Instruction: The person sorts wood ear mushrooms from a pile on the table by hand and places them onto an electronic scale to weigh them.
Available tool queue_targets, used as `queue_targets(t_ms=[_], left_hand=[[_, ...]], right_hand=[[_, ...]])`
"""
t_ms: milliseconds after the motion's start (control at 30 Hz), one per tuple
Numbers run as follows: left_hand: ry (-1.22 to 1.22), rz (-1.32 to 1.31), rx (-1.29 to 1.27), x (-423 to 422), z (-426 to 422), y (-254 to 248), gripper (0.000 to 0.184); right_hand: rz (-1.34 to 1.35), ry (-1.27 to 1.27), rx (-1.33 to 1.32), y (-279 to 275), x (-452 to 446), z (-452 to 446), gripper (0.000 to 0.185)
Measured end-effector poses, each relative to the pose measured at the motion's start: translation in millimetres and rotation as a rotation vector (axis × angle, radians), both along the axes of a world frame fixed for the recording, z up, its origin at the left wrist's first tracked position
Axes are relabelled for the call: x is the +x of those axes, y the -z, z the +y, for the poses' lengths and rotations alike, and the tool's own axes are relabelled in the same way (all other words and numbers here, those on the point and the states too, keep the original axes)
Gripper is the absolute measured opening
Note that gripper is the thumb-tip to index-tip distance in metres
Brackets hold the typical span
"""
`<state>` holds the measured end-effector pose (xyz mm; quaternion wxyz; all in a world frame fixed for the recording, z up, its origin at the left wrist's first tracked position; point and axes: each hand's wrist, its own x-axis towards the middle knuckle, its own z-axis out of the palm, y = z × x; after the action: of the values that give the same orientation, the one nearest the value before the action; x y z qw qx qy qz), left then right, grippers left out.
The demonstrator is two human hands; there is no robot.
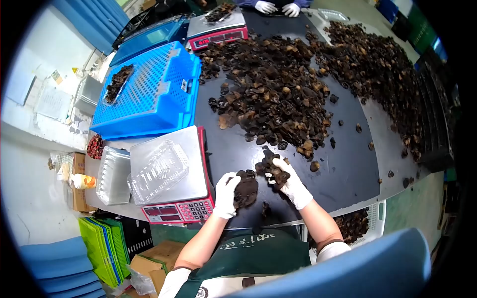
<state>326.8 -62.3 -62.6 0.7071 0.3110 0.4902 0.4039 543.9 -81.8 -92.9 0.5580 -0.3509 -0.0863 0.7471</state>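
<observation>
My left hand, in a white glove, is closed around a clump of dark wood ear mushrooms low over the near edge of the black table. My right hand, also gloved, grips a looser bunch of wood ear mushrooms just to the right. Beyond both hands spreads a big pile of wood ear mushrooms. Left of my left hand stands a red scale with a metal plate. A clear plastic tray lies on that plate, with nothing in it.
Stacked clear trays stand left of the scale. An upturned blue crate carries a filled tray. Farther back, another scale holds a filled tray. A co-worker's gloved hands rest at the far edge. More mushrooms lie right.
</observation>
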Motion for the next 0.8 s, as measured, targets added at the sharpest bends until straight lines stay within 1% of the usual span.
queue_targets(t_ms=[33, 67, 100, 133, 167, 200, 233, 300, 333, 367, 400, 433, 467, 500, 533, 567, 600, 633, 667, 700, 733, 767, 800], left_hand=[[0.023, -0.171, -0.05, -14.7, 3.6, -16.3, 0.018], [-0.029, -0.216, -0.115, -27.1, 4.9, -34.8, 0.022], [-0.082, -0.26, -0.178, -41.0, 7.0, -52.9, 0.027], [-0.062, -0.324, -0.137, -59.9, 13.7, -68.6, 0.033], [-0.044, -0.409, -0.069, -87.2, 21.9, -74.0, 0.037], [0.055, -0.625, 0.022, -110.4, 33.0, -88.8, 0.038], [-0.025, -0.534, 0.098, -134.0, 42.5, -95.6, 0.034], [-0.187, -0.318, 0.228, -181.2, 62.2, -108.9, 0.027], [-0.286, -0.255, 0.243, -195.8, 72.7, -114.6, 0.025], [-0.383, -0.193, 0.257, -209.8, 80.4, -116.4, 0.023], [-0.377, -0.067, 0.357, -230.3, 90.6, -104.5, 0.022], [-0.371, 0.061, 0.454, -241.8, 99.4, -98.4, 0.021], [-0.392, 0.256, 0.507, -251.3, 105.1, -90.2, 0.018], [-0.388, 0.341, 0.528, -253.3, 105.9, -89.7, 0.014], [-0.341, 0.501, 0.634, -255.6, 107.3, -86.2, 0.012], [-0.292, 0.662, 0.736, -258.2, 109.1, -79.5, 0.01], [-0.208, 0.685, 0.723, -260.9, 109.6, -71.2, 0.008], [-0.146, 0.658, 0.734, -260.8, 109.3, -62.5, 0.011], [-0.072, 0.764, 0.816, -264.3, 108.8, -56.0, 0.015], [0.005, 0.869, 0.895, -267.1, 108.2, -54.4, 0.018], [0.08, 0.917, 0.886, -272.6, 106.1, -54.3, 0.03], [0.098, 0.925, 0.882, -278.8, 100.4, -54.6, 0.042], [0.13, 0.897, 0.873, -284.9, 99.6, -57.7, 0.05]], right_hand=[[0.274, 0.051, -0.137, -17.9, -10.5, 7.5, 0.029], [0.603, -0.046, -0.087, -10.7, -13.3, 13.6, 0.034], [0.614, -0.046, -0.105, -5.6, -23.0, 18.4, 0.035], [0.633, -0.138, -0.011, -8.4, -32.9, 29.3, 0.034], [0.655, -0.233, 0.083, -11.6, -45.1, 40.7, 0.033], [0.607, -0.265, 0.04, -23.5, -58.7, 50.8, 0.034], [0.616, -0.288, 0.047, -38.6, -75.9, 60.1, 0.034], [0.16, -0.202, 0.065, -76.8, -112.7, 76.0, 0.031], [0.141, -0.257, 0.214, -112.3, -129.8, 84.7, 0.034], [0.155, -0.194, 0.198, -128.5, -154.4, 93.4, 0.04], [0.083, -0.344, 0.27, -119.1, -164.6, 108.8, 0.04], [-0.035, -0.423, 0.316, -119.2, -178.2, 119.8, 0.039], [-0.153, -0.5, 0.366, -119.4, -191.9, 130.7, 0.037], [-0.314, -0.505, 0.391, -132.5, -212.6, 135.7, 0.034], [-0.507, -0.445, 0.595, -141.9, -226.1, 140.2, 0.033], [-0.692, -0.279, 0.915, -107.6, -248.9, 156.9, 0.037], [-0.859, -0.315, 0.991, -107.9, -254.2, 160.4, 0.038], [-1.029, -0.351, 1.065, -108.3, -257.3, 163.6, 0.038], [-1.08, -0.373, 1.157, -103.7, -259.6, 167.2, 0.038], [-1.34, -0.501, 1.195, -103.5, -263.5, 170.5, 0.042], [-1.44, -0.49, 1.238, -101.8, -265.1, 167.0, 0.047], [-1.541, -0.479, 1.281, -100.1, -264.9, 161.4, 0.052], [-1.491, -0.445, 1.302, -97.7, -264.2, 159.9, 0.063]])
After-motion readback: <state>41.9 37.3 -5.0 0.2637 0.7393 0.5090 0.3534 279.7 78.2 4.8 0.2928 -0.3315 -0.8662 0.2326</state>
